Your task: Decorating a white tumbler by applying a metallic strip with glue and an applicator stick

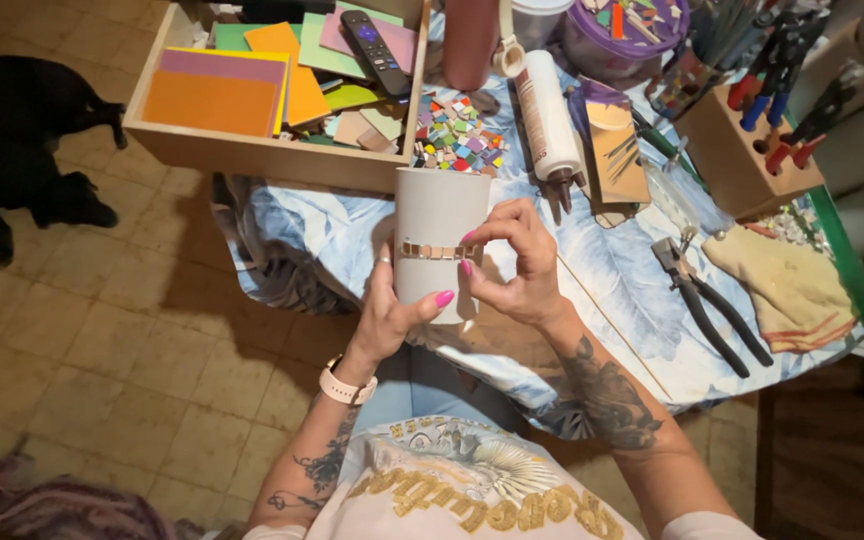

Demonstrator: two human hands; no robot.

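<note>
Left hand grips the white cylinder from below and the side, thumb across its lower front. Right hand pinches the row of small mirror tiles banding the cylinder — fingertips on the row's right end. The cylinder is held upright above the table edge. Beyond: pliers, glue bottle, wooden tray of coloured sheets.

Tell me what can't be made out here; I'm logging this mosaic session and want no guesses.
Head view only:
- White cylinder: its far side faces away; left hand and right hand cover its lower part.
- Band of small tiles: too small to tell the material.
- Purple bowl: cut off by the top edge.
- Black animal: head hidden, too dark.
</note>
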